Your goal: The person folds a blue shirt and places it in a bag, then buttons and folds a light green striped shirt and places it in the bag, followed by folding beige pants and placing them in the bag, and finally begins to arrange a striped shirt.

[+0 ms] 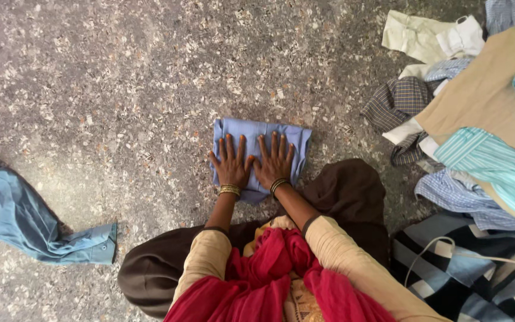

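Both hands lie flat, palms down, side by side on a folded light-blue garment (pixel 261 156) that rests on the speckled stone floor (pixel 120 77) just ahead of the person's knees. Her left hand (pixel 231 163) presses the left half of the cloth, fingers spread and pointing away from her, a gold bangle (pixel 229 190) at the wrist. Her right hand (pixel 275 160) covers the right half in the same way, thumbs nearly touching, with a dark bangle (pixel 279 185) on that wrist; neither hand grips anything, they simply bear down on the cloth. A red scarf (pixel 275 271) hangs down over her beige sleeves, and brown fabric (pixel 347 191) spreads around her on the floor. Off to the left, well apart from the folded piece, a blue shirt sleeve (pixel 25 217) trails across the floor with its cuff toward her. To the right sits a loose heap of clothes (pixel 478 119): a tan piece on top, turquoise striped shirts, a dark checked one and a cream one further back. Near the lower right corner lies a dark checked cloth (pixel 466 274) with a thin white cord (pixel 448 241) across it.
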